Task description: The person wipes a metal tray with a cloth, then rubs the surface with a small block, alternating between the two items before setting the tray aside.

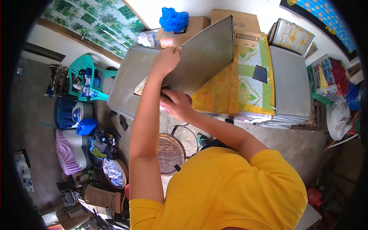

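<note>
A flat metal baking tray (209, 53) stands tilted up over the work surface. My left hand (168, 60) is closed on its upper left edge. Lower down, my right hand (177, 105) is curled at the tray's near edge, around something pink and dark that its fingers mostly hide. Beneath the raised tray, another metal tray (132, 73) lies flat on the left. To the right of the raised tray, a yellow-stained plastic cover (214, 94) and a green-and-white patterned cover (245, 86) are spread over the table.
A stack of metal trays (290, 86) stands at the right. Cardboard boxes (245, 25) and a blue plastic bag (173, 19) are at the back. Below are a round wooden stool (170, 153) and, to the left, a green chair (100, 82). A plastic basket (322, 76) sits far right.
</note>
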A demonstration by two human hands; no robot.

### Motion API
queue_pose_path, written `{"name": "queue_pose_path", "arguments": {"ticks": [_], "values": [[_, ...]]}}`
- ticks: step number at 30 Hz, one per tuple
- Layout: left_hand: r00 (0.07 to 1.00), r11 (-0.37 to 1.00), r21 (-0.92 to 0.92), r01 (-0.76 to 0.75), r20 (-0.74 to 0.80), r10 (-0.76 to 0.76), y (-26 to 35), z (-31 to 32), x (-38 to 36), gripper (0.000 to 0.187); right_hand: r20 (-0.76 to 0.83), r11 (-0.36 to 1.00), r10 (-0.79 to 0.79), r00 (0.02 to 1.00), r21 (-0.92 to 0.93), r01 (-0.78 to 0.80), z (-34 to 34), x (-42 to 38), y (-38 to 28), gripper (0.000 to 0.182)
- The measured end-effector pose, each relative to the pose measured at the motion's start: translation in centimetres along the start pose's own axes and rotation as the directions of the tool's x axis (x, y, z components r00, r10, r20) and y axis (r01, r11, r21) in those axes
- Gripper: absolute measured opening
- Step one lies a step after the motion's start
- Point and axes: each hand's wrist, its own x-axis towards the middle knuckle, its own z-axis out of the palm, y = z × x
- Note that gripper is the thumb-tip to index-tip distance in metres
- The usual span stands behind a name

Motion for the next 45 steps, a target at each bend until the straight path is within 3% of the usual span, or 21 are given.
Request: {"name": "queue_pose_path", "arguments": {"ticks": [4, 6, 9, 12, 16, 18, 20, 23, 24, 26, 29, 32, 34, 37, 39, 41, 43, 45], "values": [[1.000, 0.999, 0.035, 0.014, -0.029, -0.013, -0.4, -0.2, 0.5, 0.048, 0.205, 0.953, -0.216, 0.955, -0.168, 0.252, 5.7, -5.5, 2.8, 0.063], [0.996, 0.998, 0.067, -0.022, -0.086, 0.028, -0.6, -0.4, 0.6, 0.046, 0.315, 0.932, -0.263, 0.912, -0.160, 0.325, 7.2, -10.6, 5.0, 0.060], [0.997, 0.997, 0.064, 0.041, -0.062, -0.037, -0.8, -0.2, 0.9, 0.045, 0.423, 0.971, -0.138, 0.896, -0.118, 0.206, 6.5, -11.6, 4.8, 0.058], [0.996, 0.992, 0.095, 0.081, -0.032, -0.078, -0.6, -0.2, 1.0, 0.047, 0.305, 0.988, -0.154, 0.940, 0.035, 0.151, 5.9, -5.2, 2.7, 0.057], [0.995, 0.984, 0.154, 0.092, -0.044, -0.086, -0.1, -0.5, 0.5, 0.048, 0.262, 0.968, -0.244, 0.934, 0.013, 0.249, 6.2, -2.9, 3.1, 0.053], [0.993, 0.981, 0.160, 0.111, -0.061, -0.102, 0.2, -0.7, 0.5, 0.048, 0.432, 0.941, -0.278, 0.858, -0.054, 0.333, 7.4, -7.3, 4.6, 0.051], [0.991, 0.976, 0.178, 0.124, -0.073, -0.113, 0.4, -0.7, 0.4, 0.047, 0.586, 0.971, -0.188, 0.788, -0.013, 0.241, 9.1, -12.4, 6.4, 0.050], [0.989, 0.976, 0.167, 0.136, -0.079, -0.124, 0.7, -0.7, 0.1, 0.046, 0.522, 0.986, -0.048, 0.852, -0.109, 0.123, 8.2, -10.0, 3.5, 0.044], [0.989, 0.978, 0.157, 0.137, -0.080, -0.126, 0.8, -0.6, 0.1, 0.046, 0.348, 0.974, -0.136, 0.927, -0.123, 0.189, 7.7, -7.5, 2.6, 0.040], [0.987, 0.976, 0.165, 0.142, -0.093, -0.128, 0.3, -0.3, 0.4, 0.046, 0.298, 0.963, -0.184, 0.937, -0.137, 0.232, 6.3, -2.6, 1.1, 0.043], [0.988, 0.969, 0.203, 0.142, -0.095, -0.124, -0.4, -0.3, 0.9, 0.046, 0.392, 0.947, -0.227, 0.892, -0.126, 0.297, 7.4, -3.8, 2.0, 0.042], [0.987, 0.962, 0.222, 0.157, -0.073, -0.144, -0.1, -0.7, 0.8, 0.046, 0.505, 0.911, -0.245, 0.827, -0.171, 0.374, 8.6, -10.0, 4.1, 0.039], [0.988, 0.961, 0.229, 0.154, -0.066, -0.143, 0.3, -1.0, 0.6, 0.047, 0.731, 0.983, 0.010, 0.683, -0.133, 0.128, 6.8, -12.2, 4.7, 0.043], [0.991, 0.966, 0.228, 0.123, -0.080, -0.107, 0.5, -0.7, 0.4, 0.048, 0.431, 0.932, 0.293, 0.853, 0.071, -0.356, 3.0, -10.3, 5.1, 0.043], [0.991, 0.973, 0.206, 0.106, -0.105, -0.086, 0.0, -0.7, 0.7, 0.048, 0.158, 0.925, 0.359, 0.920, 0.072, -0.374, 0.9, -5.6, 4.9, 0.043], [0.991, 0.968, 0.224, 0.113, -0.095, -0.093, 0.0, -0.6, 0.8, 0.046, -0.072, 0.926, 0.370, 0.926, 0.104, -0.362, -0.5, -0.8, 5.7, 0.038], [0.992, 0.961, 0.253, 0.108, -0.096, -0.087, 0.9, -0.9, 0.3, 0.044, -0.288, 0.929, 0.370, 0.883, 0.112, -0.353, -0.4, 2.7, 8.6, 0.037], [0.992, 0.952, 0.290, 0.095, -0.102, -0.068, 2.1, -0.8, -1.1, 0.042, -0.395, 0.893, 0.436, 0.809, 0.077, -0.444, -1.4, 5.0, 13.2, 0.034]]}}
